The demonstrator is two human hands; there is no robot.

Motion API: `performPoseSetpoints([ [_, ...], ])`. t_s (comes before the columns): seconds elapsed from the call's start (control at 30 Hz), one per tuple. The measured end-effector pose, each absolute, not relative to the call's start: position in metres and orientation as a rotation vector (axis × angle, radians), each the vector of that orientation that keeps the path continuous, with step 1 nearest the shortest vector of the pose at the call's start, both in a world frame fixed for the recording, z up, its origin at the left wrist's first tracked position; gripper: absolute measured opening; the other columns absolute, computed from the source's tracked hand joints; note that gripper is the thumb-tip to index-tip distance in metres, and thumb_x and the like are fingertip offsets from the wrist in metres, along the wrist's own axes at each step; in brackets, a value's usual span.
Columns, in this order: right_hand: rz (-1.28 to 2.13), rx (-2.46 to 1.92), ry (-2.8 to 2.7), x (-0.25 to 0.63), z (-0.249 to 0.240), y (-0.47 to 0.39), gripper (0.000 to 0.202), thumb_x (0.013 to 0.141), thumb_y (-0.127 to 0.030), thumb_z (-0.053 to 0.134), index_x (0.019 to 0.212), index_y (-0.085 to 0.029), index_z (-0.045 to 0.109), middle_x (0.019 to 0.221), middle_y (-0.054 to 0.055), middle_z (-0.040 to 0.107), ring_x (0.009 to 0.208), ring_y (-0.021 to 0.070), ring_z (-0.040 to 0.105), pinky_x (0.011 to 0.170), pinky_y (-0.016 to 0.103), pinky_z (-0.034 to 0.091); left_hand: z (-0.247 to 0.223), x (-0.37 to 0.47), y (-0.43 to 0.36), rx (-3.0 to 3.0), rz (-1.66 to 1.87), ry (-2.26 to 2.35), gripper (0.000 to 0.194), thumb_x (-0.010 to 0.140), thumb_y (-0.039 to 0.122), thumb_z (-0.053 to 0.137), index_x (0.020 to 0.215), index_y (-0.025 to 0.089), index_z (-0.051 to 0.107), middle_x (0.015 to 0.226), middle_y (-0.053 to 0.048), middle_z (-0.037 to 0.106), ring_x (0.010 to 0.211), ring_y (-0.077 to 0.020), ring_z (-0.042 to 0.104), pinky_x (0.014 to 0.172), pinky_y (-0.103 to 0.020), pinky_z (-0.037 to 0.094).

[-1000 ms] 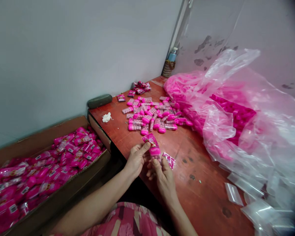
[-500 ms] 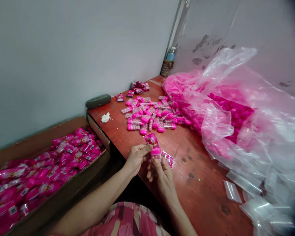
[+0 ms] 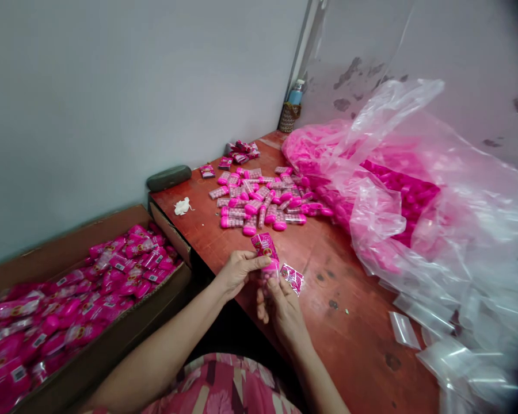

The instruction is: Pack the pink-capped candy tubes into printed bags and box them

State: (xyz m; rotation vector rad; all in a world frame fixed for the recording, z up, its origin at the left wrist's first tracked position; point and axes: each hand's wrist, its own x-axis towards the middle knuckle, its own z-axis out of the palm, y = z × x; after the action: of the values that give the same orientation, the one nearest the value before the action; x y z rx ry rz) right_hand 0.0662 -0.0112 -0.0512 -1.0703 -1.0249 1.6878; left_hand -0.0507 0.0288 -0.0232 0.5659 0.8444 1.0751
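Observation:
Both hands meet above the near edge of the red table [image 3: 328, 345]. My left hand [image 3: 240, 272] is closed, its thumb pressing a printed pink sleeve [image 3: 265, 245] at the pink cap end of a small candy container [image 3: 271, 269]. My right hand [image 3: 284, 307] pinches the lower, clear part of that container between thumb and fingers, hiding much of it. Just beyond the right fingers, a loose printed pink sleeve [image 3: 292, 278] lies flat on the table. Farther back spreads a pile of similar clear candy containers [image 3: 263, 201] with pink caps.
At left, a cardboard box [image 3: 168, 287] holds many pink wrapped packs [image 3: 112, 276]. A large plastic bag [image 3: 380, 195] of pink pieces fills the right side, near clear sleeves [image 3: 403, 330]. Along the wall sit a dark oblong case [image 3: 169, 178], crumpled white tissue [image 3: 182, 206] and a bottle [image 3: 296, 93].
The view has shifted slightly, moving everything a little left. My right thumb and fingers have come higher on the container, covering more of it. Both hands keep their hold.

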Motion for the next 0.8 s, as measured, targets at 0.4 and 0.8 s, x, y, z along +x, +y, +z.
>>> performPoseSetpoints([
  [0.4, 1.765, -1.045, -0.984, 0.065, -0.044, -0.009, 0.029, 0.084, -0.049, 0.039, 0.083, -0.02, 0.044, 0.051, -0.007, 0.048, 0.029, 0.0053, 0.039, 0.027, 0.015, 0.026, -0.021, -0.048, 0.027, 0.583, 1.042, 0.894, 0.023, 0.061, 0.027, 0.072, 0.063, 0.007, 0.063, 0.054, -0.004, 0.06, 0.045, -0.0107, 0.055, 0.047, -0.022, 0.045],
  [0.8, 1.666, -1.102, -1.023, 0.066, -0.047, -0.009, 0.029, 0.085, -0.048, 0.038, 0.076, -0.021, 0.043, 0.049, -0.008, 0.047, 0.029, 0.0053, 0.038, 0.027, 0.015, 0.025, -0.023, -0.038, 0.017, 0.59, 0.982, 0.85, 0.029, 0.063, 0.035, 0.068, 0.06, 0.008, 0.057, 0.046, -0.003, 0.056, 0.034, -0.0131, 0.052, 0.034, -0.023, 0.042],
])
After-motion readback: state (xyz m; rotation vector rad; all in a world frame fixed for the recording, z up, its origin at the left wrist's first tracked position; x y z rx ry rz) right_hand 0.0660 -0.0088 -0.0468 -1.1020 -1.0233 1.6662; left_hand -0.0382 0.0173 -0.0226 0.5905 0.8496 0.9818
